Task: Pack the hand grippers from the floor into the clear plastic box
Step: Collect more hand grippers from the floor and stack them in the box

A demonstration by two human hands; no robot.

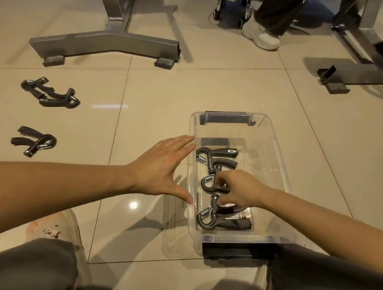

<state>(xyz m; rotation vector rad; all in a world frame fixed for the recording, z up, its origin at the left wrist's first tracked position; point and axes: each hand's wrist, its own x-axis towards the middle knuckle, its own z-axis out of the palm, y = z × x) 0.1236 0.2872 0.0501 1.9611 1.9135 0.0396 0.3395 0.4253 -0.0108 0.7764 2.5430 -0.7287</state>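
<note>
While the left hand [162, 168] lies flat with its fingers straight and spread, its fingertips and thumb against the outer left wall of the box [273, 141], the right hand [240, 188] reaches down inside. Its fingers are curled onto the middle gripper [207, 184], whose handles are hidden under the palm, so the exact hold cannot be seen. The thumb lies near the top of the near gripper [220, 220].

Clear, thin-walled and rectangular with rounded corners, the box stands on the floor [151, 98]. A black latch [237, 250] hangs at the near end and another at the far end. Three grippers lie in a row along its left side, the far gripper [217, 154] included. Each is matt black plastic with a hooked head and a bright coiled steel spring. The right half and far end of the box floor are bare.

Glossy beige tiles with thin grout lines make up the floor. Well apart to the left lie a tangled pair of grippers [50, 94] and, nearer, a single gripper [32, 140]. Open tile separates them from the box. Beyond stand a grey steel frame foot [102, 43] and a white shoe [260, 35].
</note>
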